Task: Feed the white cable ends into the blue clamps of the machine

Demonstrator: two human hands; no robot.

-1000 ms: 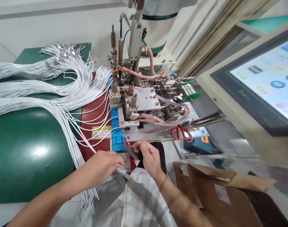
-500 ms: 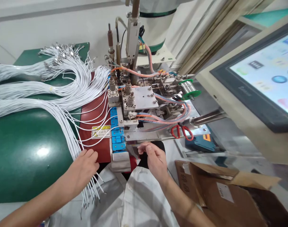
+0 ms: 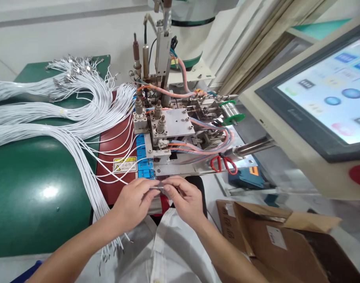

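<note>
My left hand pinches a white cable near its end, just in front of the row of blue clamps. Close beside it, my right hand has its thumb and fingers closed on the tip of the same cable. Several white cables run in a bundle over the green table, their loose ends hanging below my left forearm. A few cables cross the red plate into the blue clamps. The lowest clamps are hidden behind my hands.
The metal machine stands beyond my hands, with red-handled scissors on its front edge. A solder wire spool sits behind them. A touch screen is at the right, above an open cardboard box.
My left hand has moved right from the cable bundle with a cable end in it. The two hands have come together, and the right fingers have closed on the cable. The view has shifted slightly.
</note>
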